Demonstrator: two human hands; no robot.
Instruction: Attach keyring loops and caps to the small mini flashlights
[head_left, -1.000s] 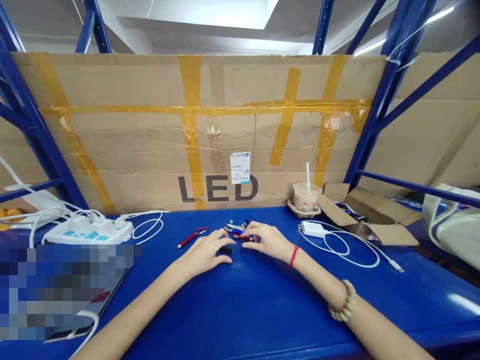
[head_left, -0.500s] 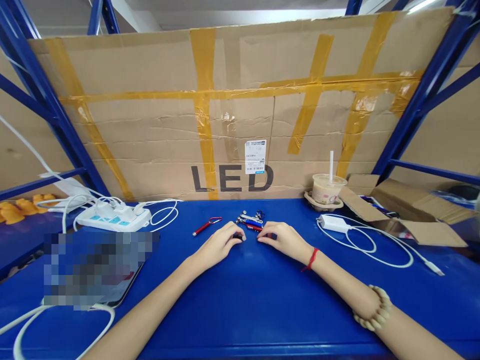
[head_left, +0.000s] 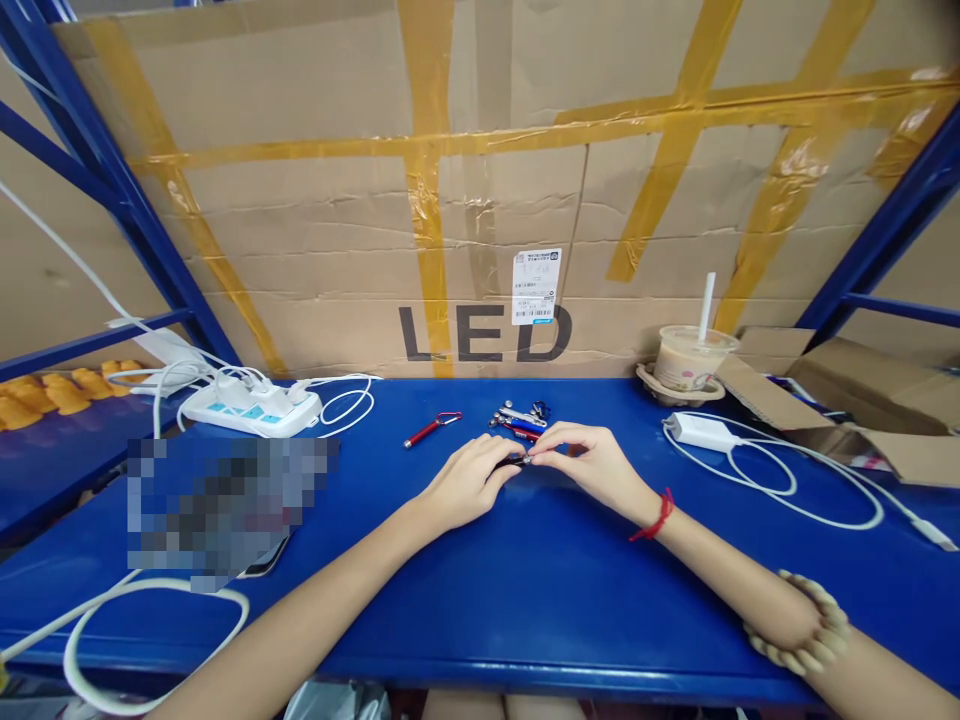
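table (head_left: 525, 580): blue | keychain light (head_left: 431, 430): red | cardboard (head_left: 300, 220): brown, yellow tape | charger (head_left: 701, 432): white

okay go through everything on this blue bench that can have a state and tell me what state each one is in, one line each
left hand: fingertips pinching a small dark piece
right hand: fingertips meeting the left hand's at the small dark piece
red keychain light: lying flat, untouched
pile of small lights: loose, behind the hands
power strip: plugs in it
white charger: lying on the bench, cable loosely looped
drink cup: lidded, straw in, upright
cardboard box: flaps open
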